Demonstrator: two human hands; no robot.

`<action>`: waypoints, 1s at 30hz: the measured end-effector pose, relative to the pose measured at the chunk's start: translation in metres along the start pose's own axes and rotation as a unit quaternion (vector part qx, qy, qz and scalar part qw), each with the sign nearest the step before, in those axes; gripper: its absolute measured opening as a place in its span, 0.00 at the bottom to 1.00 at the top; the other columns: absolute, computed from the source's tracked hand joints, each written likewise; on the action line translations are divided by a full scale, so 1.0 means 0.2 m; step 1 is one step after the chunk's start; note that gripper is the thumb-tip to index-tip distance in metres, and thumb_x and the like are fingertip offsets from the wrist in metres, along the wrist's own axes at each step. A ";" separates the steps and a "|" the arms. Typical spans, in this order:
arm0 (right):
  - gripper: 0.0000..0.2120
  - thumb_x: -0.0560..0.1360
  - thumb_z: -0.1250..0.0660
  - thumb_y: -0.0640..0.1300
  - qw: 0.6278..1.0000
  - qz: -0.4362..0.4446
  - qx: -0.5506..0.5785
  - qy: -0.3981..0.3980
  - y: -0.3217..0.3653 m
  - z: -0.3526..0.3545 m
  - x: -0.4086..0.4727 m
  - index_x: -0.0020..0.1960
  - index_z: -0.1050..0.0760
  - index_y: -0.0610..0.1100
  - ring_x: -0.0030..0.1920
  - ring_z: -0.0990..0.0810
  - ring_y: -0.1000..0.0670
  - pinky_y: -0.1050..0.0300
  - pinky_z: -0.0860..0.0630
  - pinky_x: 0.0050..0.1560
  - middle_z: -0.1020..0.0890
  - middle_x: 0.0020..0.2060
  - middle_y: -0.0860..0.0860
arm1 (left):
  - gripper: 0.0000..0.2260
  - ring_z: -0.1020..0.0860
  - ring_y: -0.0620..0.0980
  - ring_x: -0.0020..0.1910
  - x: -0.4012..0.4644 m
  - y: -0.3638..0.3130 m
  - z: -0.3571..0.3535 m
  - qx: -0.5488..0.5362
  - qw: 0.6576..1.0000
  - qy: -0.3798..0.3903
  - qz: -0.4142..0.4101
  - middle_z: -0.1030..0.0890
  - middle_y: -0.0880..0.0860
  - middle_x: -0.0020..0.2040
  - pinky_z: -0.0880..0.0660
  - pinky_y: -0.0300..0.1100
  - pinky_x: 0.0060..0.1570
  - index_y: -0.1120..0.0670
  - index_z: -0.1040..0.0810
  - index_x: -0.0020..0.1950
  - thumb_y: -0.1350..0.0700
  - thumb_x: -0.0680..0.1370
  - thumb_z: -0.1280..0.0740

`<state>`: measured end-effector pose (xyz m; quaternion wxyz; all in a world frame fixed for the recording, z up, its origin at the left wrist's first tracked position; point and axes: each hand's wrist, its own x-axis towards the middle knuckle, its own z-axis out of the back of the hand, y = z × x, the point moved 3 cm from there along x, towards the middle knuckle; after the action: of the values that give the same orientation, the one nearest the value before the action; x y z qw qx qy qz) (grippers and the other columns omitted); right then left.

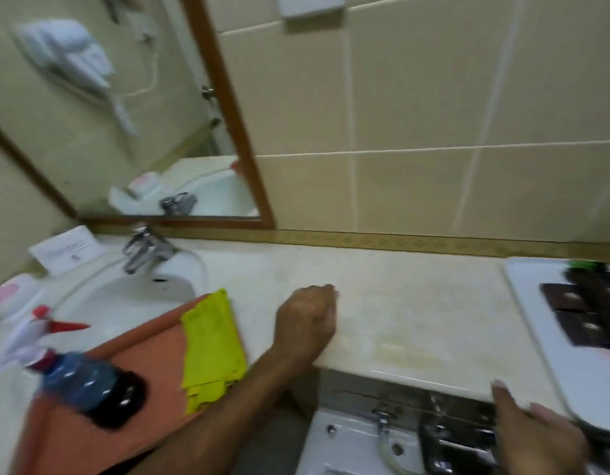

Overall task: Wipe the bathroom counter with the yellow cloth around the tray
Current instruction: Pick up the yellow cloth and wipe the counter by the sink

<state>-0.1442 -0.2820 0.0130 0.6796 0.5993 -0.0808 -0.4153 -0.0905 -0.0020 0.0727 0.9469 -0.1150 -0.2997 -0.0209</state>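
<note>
Two bare hands over pale marble worktop: left hand curled, grip pressed together, empty, mid-worktop; right hand at front edge, grip spread, touching white rectangular plastic tray at right end. Folded yellow cloth untouched on orange towel beside white basin.
</note>
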 end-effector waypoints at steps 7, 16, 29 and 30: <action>0.09 0.71 0.26 0.51 0.930 0.213 -0.179 0.238 0.10 -0.73 -0.74 0.46 0.22 0.49 0.38 0.20 0.50 0.56 0.30 0.40 0.19 0.34 0.56 | 0.17 0.27 0.65 0.60 -0.16 1.02 0.16 0.061 0.907 0.158 0.386 0.24 0.64 0.60 0.30 0.54 0.59 0.62 0.29 0.62 0.56 0.76 0.38; 0.15 0.73 0.30 0.51 0.829 0.359 -0.265 0.336 0.00 -1.13 -0.97 0.57 0.21 0.46 0.53 0.20 0.47 0.55 0.25 0.50 0.18 0.50 0.49 | 0.23 0.24 0.59 0.53 -0.13 1.29 0.09 -0.083 0.875 0.174 0.445 0.24 0.57 0.54 0.27 0.45 0.46 0.56 0.25 0.55 0.53 0.63 0.23; 0.12 0.73 0.29 0.48 0.856 0.338 -0.203 0.333 -0.05 -1.08 -0.96 0.55 0.20 0.46 0.54 0.21 0.48 0.54 0.24 0.54 0.18 0.49 0.51 | 0.10 0.25 0.58 0.53 -0.10 1.25 0.11 0.016 0.900 0.261 0.350 0.20 0.56 0.51 0.28 0.52 0.54 0.55 0.23 0.48 0.49 0.72 0.32; 0.13 0.72 0.29 0.48 0.859 0.337 -0.198 0.330 -0.05 -1.06 -0.95 0.55 0.20 0.47 0.54 0.21 0.48 0.55 0.25 0.55 0.18 0.50 0.51 | 0.08 0.24 0.57 0.51 -0.09 1.23 0.14 -0.006 0.901 0.258 0.348 0.20 0.55 0.49 0.27 0.50 0.50 0.54 0.24 0.47 0.51 0.73 0.33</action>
<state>-0.1420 0.0027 0.0204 0.8692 0.4903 0.0350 0.0536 -0.0944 0.2433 0.0336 0.9373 -0.2081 0.0148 0.2791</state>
